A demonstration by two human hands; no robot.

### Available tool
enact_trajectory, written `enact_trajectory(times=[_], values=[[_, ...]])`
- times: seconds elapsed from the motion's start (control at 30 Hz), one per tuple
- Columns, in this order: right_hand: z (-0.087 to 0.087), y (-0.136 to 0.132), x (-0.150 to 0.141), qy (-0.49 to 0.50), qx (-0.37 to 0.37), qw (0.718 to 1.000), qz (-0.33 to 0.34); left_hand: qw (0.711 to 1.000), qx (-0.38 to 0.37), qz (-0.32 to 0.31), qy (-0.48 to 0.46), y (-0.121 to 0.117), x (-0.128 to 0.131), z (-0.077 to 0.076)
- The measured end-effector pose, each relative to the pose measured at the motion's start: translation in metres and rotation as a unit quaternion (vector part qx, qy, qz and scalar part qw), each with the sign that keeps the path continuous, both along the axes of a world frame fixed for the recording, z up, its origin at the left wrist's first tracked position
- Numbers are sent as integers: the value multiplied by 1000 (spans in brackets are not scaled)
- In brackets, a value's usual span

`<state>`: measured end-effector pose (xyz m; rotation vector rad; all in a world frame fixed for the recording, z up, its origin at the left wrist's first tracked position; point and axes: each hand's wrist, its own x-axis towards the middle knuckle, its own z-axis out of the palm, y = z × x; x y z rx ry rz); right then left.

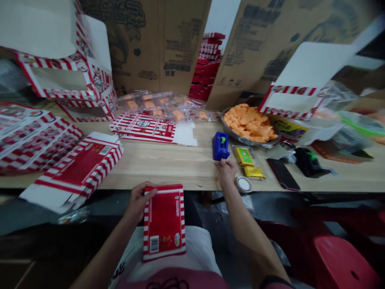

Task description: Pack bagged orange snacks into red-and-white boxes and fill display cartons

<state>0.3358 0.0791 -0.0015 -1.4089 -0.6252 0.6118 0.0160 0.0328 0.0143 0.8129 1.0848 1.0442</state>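
Note:
My left hand (140, 200) grips the upper left edge of a flat red box (164, 222) with red-and-white striped sides, its thumb lying on the face. The box rests over my lap, below the table edge, with a barcode near its bottom. My right hand (227, 171) reaches onto the table, its fingers drawn together at the near end of a blue tape dispenser (220, 146) with a green core. Whatever is between those fingertips is too small to make out. Right beside that wrist sits a round white-topped roll (243, 184).
Striped cartons (81, 164) crowd the left, with a flattened one (144, 127) behind. Clear packets (162, 106) of orange pieces lie at the back. Rightward are a metal bowl (278, 139) of orange pieces, yellow packs (254, 172), a phone (282, 173) and a black dispenser (309, 162).

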Motion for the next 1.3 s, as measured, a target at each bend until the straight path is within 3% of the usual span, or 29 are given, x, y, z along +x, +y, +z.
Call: enact_trajectory(times=[0.03,0.1,0.13,0.2,0.27,0.3,0.37,0.43,0.53,0.6,0.67,0.7,0.73,0.83,0.87,0.9,1.0,1.07,1.13,1.2,1.27,1.3], values=[[8,-1,-9,5,-13,999,52,1000,1,-3,-6,0,1,-1],[29,0,-33,-29,-47,964,262,1000,5,-11,-13,1,2,-2],[42,2,-46,-69,-59,912,400,1000,8,-16,-14,2,3,-2],[67,8,-75,-168,-57,760,626,999,9,-26,-17,2,6,-3],[85,17,-102,-252,-38,636,729,999,9,-34,-22,2,8,-2],[90,21,-113,-290,-33,596,748,999,9,-37,-26,2,9,-2],[92,28,-129,-359,-35,560,746,999,14,-41,-31,1,10,-2],[87,34,-137,-406,-51,556,724,998,21,-44,-29,-1,9,0],[74,42,-138,-391,-96,580,709,998,27,-45,-24,-4,8,4],[65,45,-134,-307,-143,571,748,998,31,-49,-22,-7,7,9],[58,47,-131,-194,-180,535,802,998,43,-49,-17,-10,6,13],[57,46,-129,-150,-182,533,812,998,50,-46,-14,-11,6,15],[57,43,-128,-124,-169,560,802,998,56,-41,-13,-11,5,16],[64,27,-127,-161,-50,738,653,998,44,-25,-28,-11,2,17],[67,18,-127,-196,-1,778,597,999,34,-18,-37,-10,1,16],[68,9,-128,-236,43,796,556,999,28,-11,-46,-9,0,15],[63,-21,-134,-344,113,779,512,998,36,5,-45,-7,-1,9],[54,-34,-136,-364,90,774,511,998,44,14,-39,-8,0,5],[47,-38,-135,-323,22,772,547,998,42,20,-51,-11,0,2],[47,-31,-131,-241,-51,746,619,994,26,13,-102,-15,-2,2],[56,-18,-125,-164,-98,714,674,983,5,-20,-181,-19,-5,5],[62,-11,-123,-138,-106,711,681,976,-8,-42,-215,-22,-6,7]])
